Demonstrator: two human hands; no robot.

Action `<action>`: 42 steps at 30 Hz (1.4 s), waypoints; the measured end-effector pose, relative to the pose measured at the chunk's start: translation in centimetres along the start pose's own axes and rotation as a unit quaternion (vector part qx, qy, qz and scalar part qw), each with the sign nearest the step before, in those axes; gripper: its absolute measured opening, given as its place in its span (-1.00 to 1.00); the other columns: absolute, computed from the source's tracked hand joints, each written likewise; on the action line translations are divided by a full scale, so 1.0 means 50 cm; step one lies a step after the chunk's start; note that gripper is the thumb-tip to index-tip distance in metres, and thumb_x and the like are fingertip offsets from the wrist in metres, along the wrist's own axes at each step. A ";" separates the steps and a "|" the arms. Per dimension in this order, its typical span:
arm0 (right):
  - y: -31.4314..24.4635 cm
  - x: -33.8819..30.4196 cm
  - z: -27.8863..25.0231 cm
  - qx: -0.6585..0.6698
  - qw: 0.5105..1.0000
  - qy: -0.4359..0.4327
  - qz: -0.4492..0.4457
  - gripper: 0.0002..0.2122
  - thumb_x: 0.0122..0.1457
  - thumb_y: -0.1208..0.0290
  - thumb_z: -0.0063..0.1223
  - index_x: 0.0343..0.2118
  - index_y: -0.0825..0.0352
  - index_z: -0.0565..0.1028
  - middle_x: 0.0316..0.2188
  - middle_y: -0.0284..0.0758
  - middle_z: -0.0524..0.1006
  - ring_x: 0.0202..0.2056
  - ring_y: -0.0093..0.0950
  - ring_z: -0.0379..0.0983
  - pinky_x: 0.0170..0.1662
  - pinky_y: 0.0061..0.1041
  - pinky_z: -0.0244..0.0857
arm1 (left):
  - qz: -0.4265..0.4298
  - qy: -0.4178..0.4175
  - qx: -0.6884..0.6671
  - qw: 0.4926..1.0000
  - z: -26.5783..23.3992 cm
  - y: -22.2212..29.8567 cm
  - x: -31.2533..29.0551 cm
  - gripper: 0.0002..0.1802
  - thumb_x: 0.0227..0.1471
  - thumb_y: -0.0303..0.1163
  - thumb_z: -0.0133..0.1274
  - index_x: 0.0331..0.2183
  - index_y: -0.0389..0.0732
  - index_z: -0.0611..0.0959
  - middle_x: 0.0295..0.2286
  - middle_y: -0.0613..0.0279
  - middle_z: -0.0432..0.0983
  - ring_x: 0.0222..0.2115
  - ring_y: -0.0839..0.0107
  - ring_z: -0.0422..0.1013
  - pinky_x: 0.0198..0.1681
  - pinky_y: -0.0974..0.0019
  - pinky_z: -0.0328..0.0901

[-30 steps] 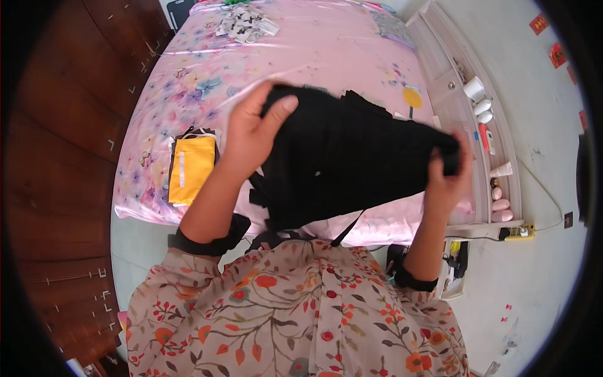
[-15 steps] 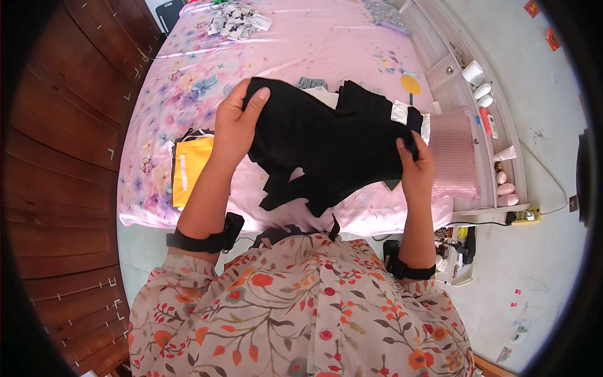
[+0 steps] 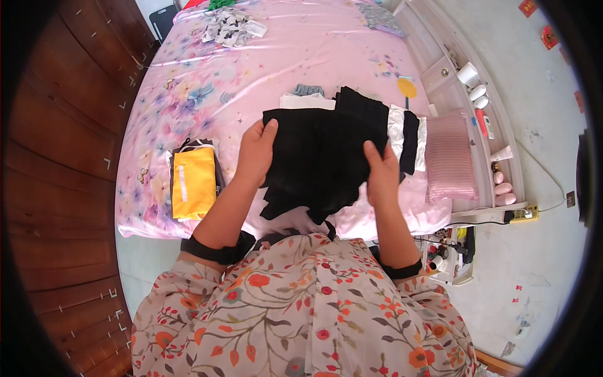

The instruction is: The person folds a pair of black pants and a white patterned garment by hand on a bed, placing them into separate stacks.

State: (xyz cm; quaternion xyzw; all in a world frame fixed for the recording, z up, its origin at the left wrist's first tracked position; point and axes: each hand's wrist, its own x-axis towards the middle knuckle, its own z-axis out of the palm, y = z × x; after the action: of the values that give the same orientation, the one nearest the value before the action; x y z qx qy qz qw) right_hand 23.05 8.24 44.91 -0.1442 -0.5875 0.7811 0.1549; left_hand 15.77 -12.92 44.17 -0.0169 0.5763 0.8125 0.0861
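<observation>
A black garment (image 3: 314, 163) hangs between my hands over the near side of the bed, its lower edge uneven. My left hand (image 3: 259, 147) pinches its left edge, thumb on top. My right hand (image 3: 382, 169) grips the right edge, also thumb uppermost. Just behind it lies a folded black cloth (image 3: 364, 110), partly covered by the held garment. White folded cloth (image 3: 301, 101) and a grey-blue piece (image 3: 309, 90) lie beyond. The garment's exact kind cannot be made out.
Yellow folded clothing (image 3: 193, 188) lies on darker pieces at the bed's left. Right of the black cloth are narrow white and dark rolls (image 3: 409, 143) and a pink ribbed pillow (image 3: 451, 157). A crumpled patterned garment (image 3: 232, 28) lies far back. Brown wardrobe doors (image 3: 63, 157) line the left.
My hands have come closer together, the right one moving left and slightly down. The black garment, stretched wide before, is now narrower, and more of the clothing behind it shows.
</observation>
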 end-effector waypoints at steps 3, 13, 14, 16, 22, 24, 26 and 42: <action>0.025 -0.020 0.034 -0.136 0.990 -0.025 -0.029 -0.77 0.12 0.44 0.05 -0.17 0.40 0.40 -0.34 -0.36 0.48 -0.36 -0.63 0.39 -0.30 -0.62 0.30 | -0.012 -0.022 -0.038 0.999 0.035 -0.009 -0.022 -0.70 0.19 -0.31 -0.14 -0.22 -0.34 0.53 -0.37 0.28 0.51 -0.39 0.59 0.40 -0.30 0.51 0.30; 0.025 -0.051 0.089 -0.340 0.884 -0.281 -0.155 -0.32 -0.05 0.62 0.09 0.17 0.41 0.08 -0.05 -0.15 0.16 -0.33 -0.29 0.42 -0.32 -0.43 0.38 | 0.080 -0.113 0.111 0.984 0.048 -0.024 -0.066 -0.61 0.00 -0.41 0.13 -0.12 -0.30 0.46 -0.27 0.30 0.46 -0.22 0.55 0.36 -0.10 0.47 0.25; 0.021 -0.050 0.087 -0.351 0.869 -0.307 -0.166 -0.34 -0.05 0.61 0.10 0.16 0.40 0.11 -0.07 -0.16 0.18 -0.34 -0.31 0.41 -0.33 -0.46 0.37 | 0.064 -0.103 0.096 0.988 0.041 -0.031 -0.061 -0.63 0.02 -0.41 0.10 -0.12 -0.30 0.46 -0.28 0.30 0.46 -0.22 0.56 0.36 -0.11 0.48 0.25; 0.015 -0.045 0.080 -0.360 0.852 -0.336 -0.179 -0.35 -0.06 0.60 0.11 0.15 0.39 0.14 -0.08 -0.16 0.20 -0.34 -0.32 0.41 -0.34 -0.50 0.37 | 0.049 -0.090 0.081 0.991 0.025 -0.043 -0.049 -0.65 0.03 -0.40 0.08 -0.12 -0.29 0.46 -0.28 0.30 0.46 -0.23 0.57 0.36 -0.12 0.49 0.25; -0.052 0.005 0.077 -0.402 0.811 -0.196 -0.378 -0.37 -0.16 0.43 0.27 0.06 0.28 0.32 -0.17 -0.22 0.35 -0.18 -0.34 0.33 -0.09 -0.39 0.21 | 0.067 -0.093 0.014 0.993 0.012 -0.015 -0.051 -0.72 0.11 -0.44 -0.09 -0.12 -0.32 0.43 -0.31 0.27 0.45 -0.29 0.60 0.32 -0.16 0.48 0.23; -0.078 0.007 0.098 -0.453 0.773 -0.232 -0.378 -0.38 -0.20 0.31 0.30 0.02 0.27 0.36 -0.20 -0.22 0.40 -0.14 -0.33 0.33 -0.03 -0.31 0.15 | 0.110 -0.177 0.091 0.974 0.018 0.001 -0.062 -0.73 0.10 -0.44 -0.08 -0.13 -0.31 0.41 -0.34 0.28 0.42 -0.30 0.59 0.31 -0.16 0.48 0.22; -0.061 0.005 0.092 -0.462 0.792 -0.274 -0.289 -0.48 -0.22 0.25 0.30 -0.11 0.25 0.45 -0.33 -0.23 0.49 -0.20 -0.27 0.39 -0.12 -0.29 0.20 | 0.127 -0.183 0.112 0.968 0.017 0.000 -0.065 -0.73 0.09 -0.46 -0.07 -0.14 -0.29 0.40 -0.35 0.29 0.41 -0.31 0.58 0.31 -0.17 0.47 0.23; -0.206 0.008 0.117 -0.166 0.885 -0.161 -0.405 -0.62 -0.19 0.70 0.12 -0.19 0.47 0.43 -0.26 -0.20 0.50 -0.24 -0.45 0.41 -0.13 -0.52 0.29 | 0.174 -0.067 0.512 0.838 -0.204 -0.284 0.008 -0.67 -0.37 -0.44 0.17 -0.38 -0.21 0.55 -0.41 0.12 0.51 -0.35 0.10 0.44 -0.25 0.09 0.28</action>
State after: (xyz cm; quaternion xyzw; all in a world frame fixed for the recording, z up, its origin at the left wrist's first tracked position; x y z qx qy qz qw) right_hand 21.08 6.00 56.36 0.2105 -0.7327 0.5541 0.3343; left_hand 16.90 -17.89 27.44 0.1841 0.8966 0.4022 -0.0219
